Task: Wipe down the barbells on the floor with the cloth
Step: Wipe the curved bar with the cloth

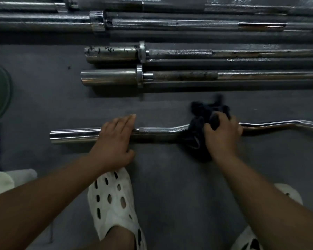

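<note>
While the flat left hand (116,139) steadies the heavy, slippery curl bar (161,130), the right hand (222,136) grips the soft cloth (199,123) around it.

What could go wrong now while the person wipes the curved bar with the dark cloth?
The left hand lies flat on the curved bar, not gripping it, so the bar could roll toward the white shoe. The dark cloth is bunched in the right hand, so the bar's underside might be missed.

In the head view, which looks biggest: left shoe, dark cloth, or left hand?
1. The left shoe, though nearest the camera.
2. The dark cloth and left hand look alike; the right hand hides part of the cloth.
</note>
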Demonstrator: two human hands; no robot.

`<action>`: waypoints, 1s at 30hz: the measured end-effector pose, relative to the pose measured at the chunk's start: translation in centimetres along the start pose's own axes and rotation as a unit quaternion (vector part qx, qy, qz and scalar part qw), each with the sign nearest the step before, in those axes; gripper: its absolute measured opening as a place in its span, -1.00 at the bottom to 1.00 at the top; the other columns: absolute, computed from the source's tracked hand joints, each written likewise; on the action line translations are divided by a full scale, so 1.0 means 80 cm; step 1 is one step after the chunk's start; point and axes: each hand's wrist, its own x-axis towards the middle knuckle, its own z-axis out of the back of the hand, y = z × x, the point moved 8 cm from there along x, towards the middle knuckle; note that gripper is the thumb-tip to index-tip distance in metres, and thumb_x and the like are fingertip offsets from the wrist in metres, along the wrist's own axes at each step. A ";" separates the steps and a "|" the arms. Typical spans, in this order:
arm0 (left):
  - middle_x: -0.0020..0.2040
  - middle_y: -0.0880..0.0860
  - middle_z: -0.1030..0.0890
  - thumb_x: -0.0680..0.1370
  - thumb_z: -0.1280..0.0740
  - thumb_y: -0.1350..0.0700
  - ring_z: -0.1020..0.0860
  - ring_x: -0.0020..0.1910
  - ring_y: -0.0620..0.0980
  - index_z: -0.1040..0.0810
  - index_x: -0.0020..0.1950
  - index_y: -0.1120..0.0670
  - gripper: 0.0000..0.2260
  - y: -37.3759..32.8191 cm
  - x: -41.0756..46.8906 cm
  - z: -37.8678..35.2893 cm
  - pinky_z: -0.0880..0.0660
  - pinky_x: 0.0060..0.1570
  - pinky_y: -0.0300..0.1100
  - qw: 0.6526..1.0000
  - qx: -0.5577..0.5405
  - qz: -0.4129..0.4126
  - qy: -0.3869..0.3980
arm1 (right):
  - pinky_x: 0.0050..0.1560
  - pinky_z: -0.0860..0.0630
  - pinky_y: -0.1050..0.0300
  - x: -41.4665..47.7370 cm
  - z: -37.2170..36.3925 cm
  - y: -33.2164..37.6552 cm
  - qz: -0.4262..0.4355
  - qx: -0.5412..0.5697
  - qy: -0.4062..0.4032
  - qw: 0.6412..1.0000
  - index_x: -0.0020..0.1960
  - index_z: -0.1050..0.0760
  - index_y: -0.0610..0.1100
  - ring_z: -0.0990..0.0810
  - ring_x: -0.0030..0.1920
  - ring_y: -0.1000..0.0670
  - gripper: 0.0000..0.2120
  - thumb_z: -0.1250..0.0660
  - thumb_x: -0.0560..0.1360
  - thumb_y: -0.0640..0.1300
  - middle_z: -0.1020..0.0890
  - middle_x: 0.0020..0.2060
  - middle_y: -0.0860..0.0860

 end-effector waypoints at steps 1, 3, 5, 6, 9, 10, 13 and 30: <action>0.50 0.12 -0.25 0.28 -0.26 -0.14 -0.25 0.42 0.18 -0.01 0.59 0.08 -0.07 0.000 0.001 -0.002 -0.17 0.40 0.11 1.000 -0.001 0.000 0.006 | 0.20 -0.35 -0.03 -0.020 -0.010 0.010 -0.039 0.001 -0.020 0.999 0.14 -0.57 -0.01 -0.42 0.22 -0.27 -0.71 -0.35 0.43 -0.05 -0.50 0.20 -0.16; 0.53 0.11 -0.20 0.30 -0.20 -0.18 -0.20 0.46 0.18 0.04 0.60 0.06 -0.07 -0.001 0.004 -0.002 -0.12 0.42 0.10 1.000 -0.012 0.004 0.007 | 0.18 -0.38 -0.05 -0.066 -0.051 0.096 0.087 -0.002 0.033 0.996 0.09 -0.58 0.02 -0.44 0.16 -0.22 -0.73 -0.34 0.39 -0.02 -0.55 0.13 -0.09; 0.55 0.15 -0.19 0.32 -0.14 -0.20 -0.18 0.50 0.17 0.04 0.61 0.10 -0.09 0.004 0.002 0.000 -0.07 0.45 0.07 0.998 -0.063 0.017 0.010 | 0.12 -0.46 -0.06 -0.124 -0.092 0.182 0.280 -0.021 0.156 0.947 0.11 -0.56 0.03 -0.43 0.15 -0.17 -0.70 -0.37 0.38 0.03 -0.54 0.10 -0.05; 0.55 0.17 -0.19 0.32 -0.14 -0.21 -0.18 0.50 0.17 0.04 0.61 0.12 -0.09 0.008 0.001 0.002 -0.08 0.45 0.05 0.996 -0.089 0.021 0.010 | 0.11 -0.48 -0.07 -0.132 -0.096 0.202 0.338 -0.025 0.204 0.918 0.15 -0.55 0.02 -0.42 0.17 -0.17 -0.67 -0.39 0.40 0.03 -0.52 0.12 -0.06; 0.56 0.19 -0.16 0.26 -0.10 -0.24 -0.18 0.51 0.16 0.11 0.61 0.10 -0.02 0.016 -0.003 0.006 -0.08 0.45 -0.02 0.995 -0.103 0.005 0.013 | 0.16 -0.49 -0.04 -0.063 -0.072 0.170 0.320 -0.036 0.208 0.924 0.19 -0.54 0.04 -0.47 0.18 -0.18 -0.65 -0.39 0.41 -0.01 -0.54 0.13 -0.09; 0.57 0.17 -0.13 0.25 -0.11 -0.25 -0.15 0.53 0.15 0.15 0.60 0.07 0.00 0.016 -0.004 0.002 -0.05 0.47 -0.02 0.995 -0.094 0.003 0.021 | 0.17 -0.46 -0.02 -0.035 -0.056 0.137 0.281 -0.044 0.167 0.944 0.19 -0.55 0.03 -0.49 0.17 -0.21 -0.65 -0.39 0.40 -0.03 -0.56 0.12 -0.12; 0.59 0.10 -0.06 0.27 -0.24 -0.23 -0.09 0.53 0.15 0.23 0.60 -0.02 0.02 0.013 -0.003 -0.007 0.02 0.48 0.02 0.998 -0.060 0.009 0.021 | 0.28 -0.34 -0.04 -0.011 -0.011 0.027 0.044 -0.025 0.036 0.998 0.23 -0.54 -0.03 -0.40 0.27 -0.29 -0.64 -0.39 0.44 -0.09 -0.47 0.29 -0.21; 0.57 0.04 -0.05 0.29 -0.42 -0.17 -0.05 0.52 0.10 0.29 0.58 -0.07 0.11 0.008 0.001 -0.001 0.04 0.47 0.01 0.998 -0.047 0.005 0.034 | 0.23 -0.39 -0.02 -0.098 -0.056 0.127 0.237 -0.020 0.109 0.965 0.17 -0.58 0.01 -0.41 0.23 -0.23 -0.64 -0.42 0.37 -0.10 -0.51 0.25 -0.11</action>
